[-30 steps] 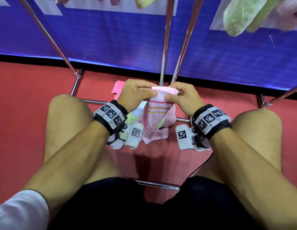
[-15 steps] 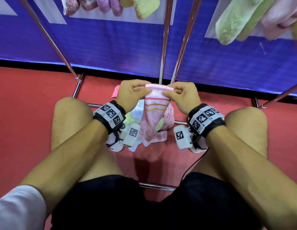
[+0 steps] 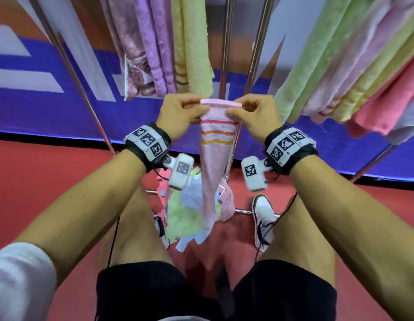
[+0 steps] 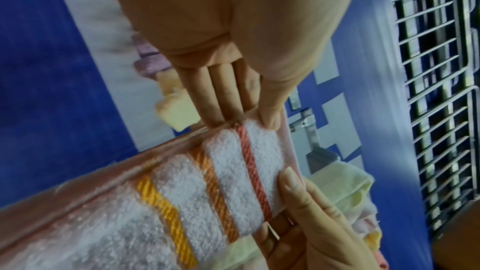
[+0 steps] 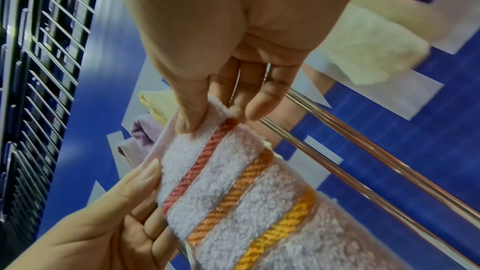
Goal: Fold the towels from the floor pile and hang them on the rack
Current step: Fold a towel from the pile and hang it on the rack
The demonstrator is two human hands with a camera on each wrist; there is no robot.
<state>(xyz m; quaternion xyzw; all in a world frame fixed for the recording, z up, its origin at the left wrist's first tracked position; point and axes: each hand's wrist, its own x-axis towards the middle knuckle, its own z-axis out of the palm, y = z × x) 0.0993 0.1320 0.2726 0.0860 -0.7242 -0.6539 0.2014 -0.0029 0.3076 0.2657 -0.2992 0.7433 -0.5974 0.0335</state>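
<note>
Pink towel (image 3: 215,158) with 3 stripes pinched at top corners by left hand (image 3: 178,114) and right hand (image 3: 256,114), hanging above floor pile (image 3: 185,216), before rack (image 3: 225,47).

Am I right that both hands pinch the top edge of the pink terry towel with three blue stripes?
Not quite: the head view shows the left hand and right hand pinching the pink terry towel, but its stripes are red, orange and yellow.

A red floor (image 3: 39,193) meets a blue wall banner (image 3: 51,107) with white shapes.
</note>
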